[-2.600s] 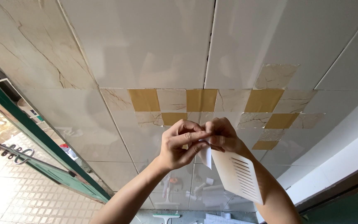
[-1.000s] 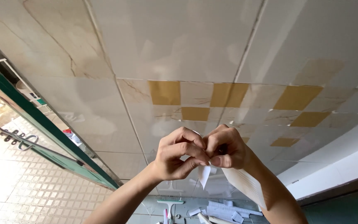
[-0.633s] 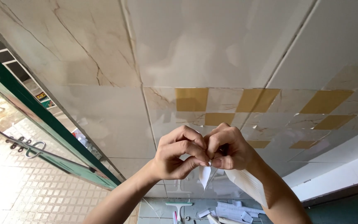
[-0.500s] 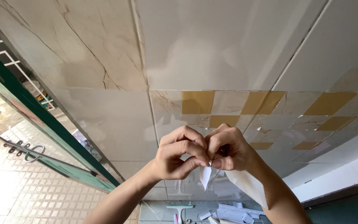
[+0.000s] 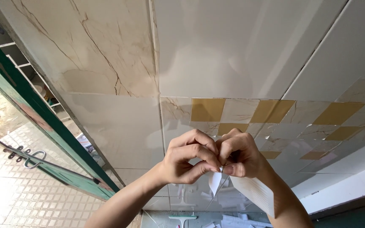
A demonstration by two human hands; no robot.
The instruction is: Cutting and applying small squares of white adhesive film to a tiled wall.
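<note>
Pinching together in front of the tiled wall point(image 5: 233, 46), the left hand point(image 5: 186, 162) and right hand point(image 5: 241, 156) are both closing fingertips on a white paper strip point(image 5: 214, 181), thumbs and forefingers touching over its top edge. The strip's pointed end is hanging just below the fingers, and a wider white sheet with printed lines point(image 5: 256, 194) is trailing down along the right wrist. A green door frame point(image 5: 30, 114) is running along the wall's left edge, and a squeegee point(image 5: 182, 218) is lying near the bottom.
</note>
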